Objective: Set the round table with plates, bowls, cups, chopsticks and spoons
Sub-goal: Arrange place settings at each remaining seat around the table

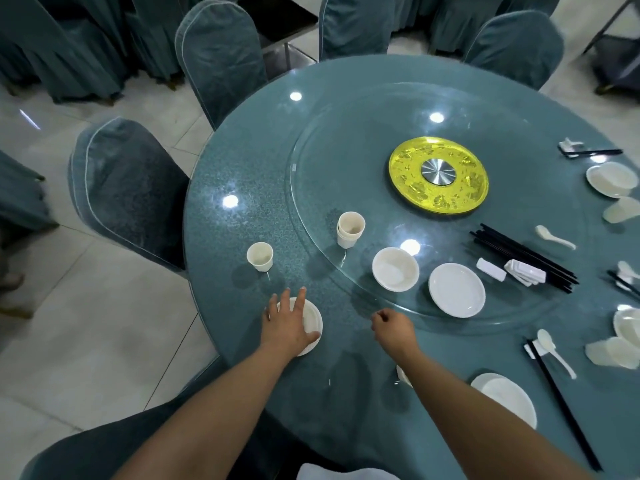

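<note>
While the left hand (289,322) lies flat on a small white plate (311,327) near the edge of the round green counter (242,188), its grip is wide, with the fingers straight and spread over the plate. The right hand (393,329) hangs just over the counter beside it, with the grip narrow: its fingers are curled in and hold nothing.

A single white cup (260,256) stands upright past the plate, and nothing can be seen in it. Farther in, a stack of cups (350,229) stands at the edge of the glass turntable (346,133); the top one looks to have nothing in it. On the turntable sit a white bowl (395,269) and a second plate (456,289), side by side, both bare. Just beyond them lie a bunch of black chopsticks (523,258), some white chopstick rests (524,271) and a white spoon (554,237). A yellow disc (438,174) with a silver middle sits at the centre.

To the right, near the counter's edge, a set place has a plate (505,398), a pair of chopsticks (561,403) and a spoon (554,351) beside it. More white dishes (611,179) lie farther round. Green covered chairs (124,192) stand around the counter.
</note>
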The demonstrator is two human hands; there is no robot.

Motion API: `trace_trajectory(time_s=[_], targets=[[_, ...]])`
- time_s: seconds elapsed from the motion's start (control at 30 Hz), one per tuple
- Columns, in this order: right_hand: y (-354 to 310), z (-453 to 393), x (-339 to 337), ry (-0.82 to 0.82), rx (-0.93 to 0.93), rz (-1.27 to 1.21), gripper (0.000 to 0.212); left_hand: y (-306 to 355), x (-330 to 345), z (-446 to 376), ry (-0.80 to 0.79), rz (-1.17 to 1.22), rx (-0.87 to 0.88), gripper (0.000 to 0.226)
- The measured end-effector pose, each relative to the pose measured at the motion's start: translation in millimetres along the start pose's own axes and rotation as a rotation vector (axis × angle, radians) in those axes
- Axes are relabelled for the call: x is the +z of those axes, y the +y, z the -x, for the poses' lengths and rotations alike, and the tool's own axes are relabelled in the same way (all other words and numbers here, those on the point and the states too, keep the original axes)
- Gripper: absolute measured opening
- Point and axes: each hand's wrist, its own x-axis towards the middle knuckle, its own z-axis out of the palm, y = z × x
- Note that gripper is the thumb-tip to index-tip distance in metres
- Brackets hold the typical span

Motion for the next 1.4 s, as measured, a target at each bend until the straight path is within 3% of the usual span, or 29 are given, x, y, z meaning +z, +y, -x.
trace_trajectory(time_s=[0.2, 0.4, 0.7, 1.0, 1.4], targets=[[-3, 2, -23, 0.063, -0.024, -0.007, 0.024, 35, -19, -17, -0.003, -0.046, 0.142, 0.065], [5, -6, -63, 0.158, -0.016, -0.023, 0.025, 91, -30, -43, -0.144, -0.150, 0.292, 0.067], [38, -19, -104, 0.210, 0.058, -0.008, 0.025, 130, -22, -74, -0.280, -0.291, 0.288, 0.073], [47, -47, -109, 0.211, 0.128, -0.024, 0.026, 119, -13, -90, -0.183, -0.503, 0.351, 0.072], [37, -60, -113, 0.201, 0.143, -0.107, 0.024, 110, -39, -102, -0.234, -0.498, 0.176, 0.073]])
